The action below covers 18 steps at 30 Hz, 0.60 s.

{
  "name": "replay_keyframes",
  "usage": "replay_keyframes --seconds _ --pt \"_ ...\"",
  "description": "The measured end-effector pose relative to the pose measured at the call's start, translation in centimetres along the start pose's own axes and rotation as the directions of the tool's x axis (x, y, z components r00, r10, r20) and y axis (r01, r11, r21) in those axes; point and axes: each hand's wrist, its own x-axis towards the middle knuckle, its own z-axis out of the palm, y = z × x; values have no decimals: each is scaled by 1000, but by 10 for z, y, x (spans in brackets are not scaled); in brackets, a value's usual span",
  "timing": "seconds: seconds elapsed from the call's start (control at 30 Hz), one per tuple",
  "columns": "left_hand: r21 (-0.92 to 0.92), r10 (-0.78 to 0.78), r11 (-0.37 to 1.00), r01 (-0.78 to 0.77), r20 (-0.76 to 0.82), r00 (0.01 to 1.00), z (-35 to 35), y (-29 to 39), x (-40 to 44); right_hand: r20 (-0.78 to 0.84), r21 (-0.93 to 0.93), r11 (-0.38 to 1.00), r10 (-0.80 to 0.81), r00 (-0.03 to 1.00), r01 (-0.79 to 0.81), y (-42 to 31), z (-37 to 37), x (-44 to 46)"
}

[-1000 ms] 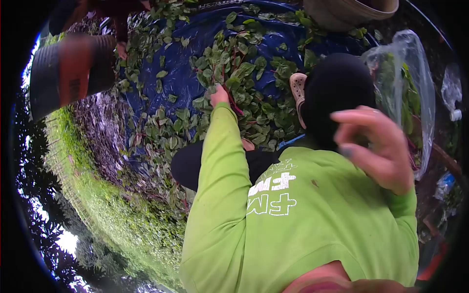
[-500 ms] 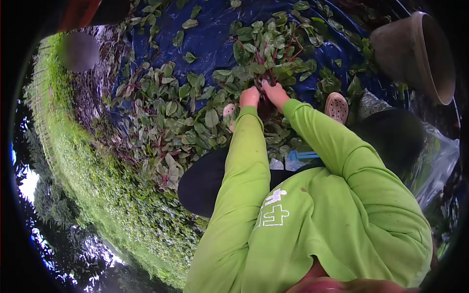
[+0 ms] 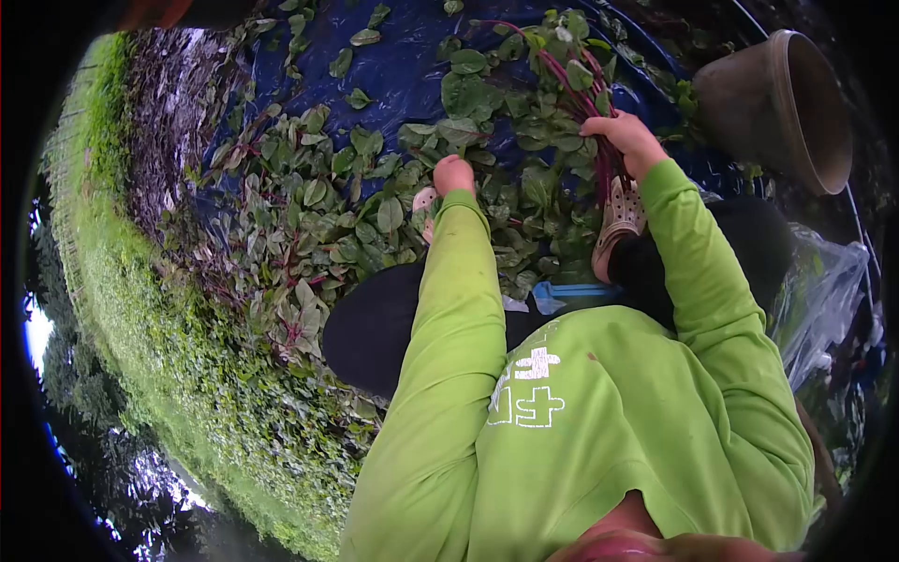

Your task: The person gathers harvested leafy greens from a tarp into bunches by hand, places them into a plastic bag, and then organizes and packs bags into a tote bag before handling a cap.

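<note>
My right hand (image 3: 626, 140) grips a bunch of red-stemmed leafy greens (image 3: 585, 80) by the stems, held above the tarp with the leaves pointing away from me. The stem ends hang below my fist, near a beige clog (image 3: 620, 223). My left hand (image 3: 454, 175) is closed over a broad spread of loose red-stemmed leaves (image 3: 356, 220). Its fingertips face away, so I cannot see whether anything is in them.
A blue tarp (image 3: 398, 61) lies under the leaves. At the right a brown bucket (image 3: 749, 98) rests on its side, above a clear plastic bag (image 3: 819, 290). A light-blue plastic object (image 3: 571, 293) sits near my lap. Grass and low plants (image 3: 178, 309) run along the left.
My hands have separated from the bunch they both held. My right hand has carried it to the right, and my left hand has drawn slightly left over the leaves.
</note>
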Motion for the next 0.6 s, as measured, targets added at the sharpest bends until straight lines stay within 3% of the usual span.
replay_keyframes --seconds 0.03,0.07,0.1,0.17,0.23,0.27,0.3,0.37,0.47,0.53,0.6 --pt "37 8 999 -5 -82 997 0 -2 2 16 70 997 -15 1000 13 -16 -5 -18" --pt "-191 -116 971 141 135 984 5 5 -7 7 72 997 -13 1000 13 -28 -11 -31" --pt "-335 -233 875 350 343 910 8 14 -17 -8 102 994 -30 1000 30 -34 -16 -43" --pt "-289 -212 882 371 460 862 25 72 -95 -26 159 985 -67 997 71 -42 -21 -57" --pt "-104 127 991 -87 493 861 62 31 -81 -80 195 975 -96 992 110 -37 -25 -53" --pt "92 295 924 -372 448 844 76 13 -75 -107 190 974 -102 989 121 -38 -20 -60" --pt "116 367 893 -435 371 853 84 10 -81 -133 184 973 -112 985 135 -40 -18 -64" --pt "-59 90 996 -69 531 842 95 14 -79 -84 235 967 -78 993 96 -36 -21 -62" --pt "-156 -162 926 345 659 734 76 113 -143 48 345 937 -68 997 48 -29 -28 -70" --pt "-232 34 934 273 815 578 71 159 -170 38 373 923 -116 993 93 -38 -23 -95" --pt "-210 3 936 282 806 591 58 210 -216 33 363 922 -160 987 137 -40 -20 -109"
